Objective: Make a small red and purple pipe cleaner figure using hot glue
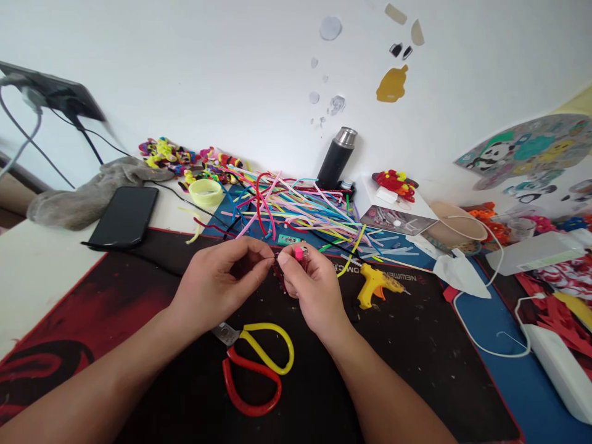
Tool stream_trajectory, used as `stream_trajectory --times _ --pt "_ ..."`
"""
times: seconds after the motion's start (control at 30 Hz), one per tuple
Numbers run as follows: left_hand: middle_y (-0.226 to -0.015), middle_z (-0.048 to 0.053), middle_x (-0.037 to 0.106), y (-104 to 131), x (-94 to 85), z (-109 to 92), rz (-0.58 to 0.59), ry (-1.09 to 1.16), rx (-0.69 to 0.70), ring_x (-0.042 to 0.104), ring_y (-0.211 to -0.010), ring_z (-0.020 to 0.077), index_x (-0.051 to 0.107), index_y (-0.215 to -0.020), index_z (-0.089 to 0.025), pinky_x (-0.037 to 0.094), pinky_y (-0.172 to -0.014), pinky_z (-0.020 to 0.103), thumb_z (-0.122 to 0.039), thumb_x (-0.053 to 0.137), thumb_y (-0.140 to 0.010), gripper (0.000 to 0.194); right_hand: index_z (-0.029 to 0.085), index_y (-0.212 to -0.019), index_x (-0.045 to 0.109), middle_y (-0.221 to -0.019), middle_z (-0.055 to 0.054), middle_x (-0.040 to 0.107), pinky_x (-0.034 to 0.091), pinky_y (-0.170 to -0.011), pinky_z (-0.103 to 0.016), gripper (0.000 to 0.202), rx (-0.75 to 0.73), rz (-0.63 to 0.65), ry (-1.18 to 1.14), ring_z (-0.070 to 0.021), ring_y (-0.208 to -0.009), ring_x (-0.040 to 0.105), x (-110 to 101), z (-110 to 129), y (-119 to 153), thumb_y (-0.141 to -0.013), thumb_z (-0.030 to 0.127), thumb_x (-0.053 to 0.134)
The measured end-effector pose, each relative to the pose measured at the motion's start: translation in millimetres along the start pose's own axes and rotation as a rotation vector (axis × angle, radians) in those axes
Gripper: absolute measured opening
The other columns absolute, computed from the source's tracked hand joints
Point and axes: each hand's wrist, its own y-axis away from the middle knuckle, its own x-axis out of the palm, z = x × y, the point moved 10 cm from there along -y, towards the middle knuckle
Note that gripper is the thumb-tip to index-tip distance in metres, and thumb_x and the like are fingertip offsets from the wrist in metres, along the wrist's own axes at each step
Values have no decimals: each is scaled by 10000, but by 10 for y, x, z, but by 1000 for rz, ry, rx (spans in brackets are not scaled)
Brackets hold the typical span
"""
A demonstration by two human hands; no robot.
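My left hand [217, 277] is closed in a pinch, with thumb and forefinger on the thin dark end of a pipe cleaner. Between the two hands hangs the dark red pipe cleaner [279, 275], mostly hidden by fingers. My right hand [317, 283] is closed too, its thumb close to my left fingertips. A small lighter [300, 253] with a pink end and a silvery part pokes out of the right fist; the rest of it is covered. Scissors [254, 364] with one yellow and one red handle lie on the dark mat below the hands.
Colourful pipe cleaners [296, 209] are heaped behind the hands. A yellow glue gun [377, 285] lies to the right. A black phone [124, 216] and yellow tape roll [206, 194] are at left. A black flask [337, 157] stands by the wall; a white cable [490, 354] curls at right.
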Motion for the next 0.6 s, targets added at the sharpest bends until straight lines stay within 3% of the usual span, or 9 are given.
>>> stream_trajectory --times 0.27,0.6 --pt "-726 -23 724 -15 37 16 25 60 -53 594 -603 142 758 -873 -229 450 -586 253 -335 705 -950 142 236 -885 648 -623 99 349 236 -506 -278 360 -3 9 1 -112 -538 276 13 3 11 -911 550 824" --pt "-762 -16 666 -34 97 290 48 393 -278 569 -653 127 753 -877 -189 442 -586 219 -395 796 -918 214 234 -912 675 -649 81 397 277 -516 -270 401 -30 1 -37 -116 -565 347 1 39 -3 -903 589 861"
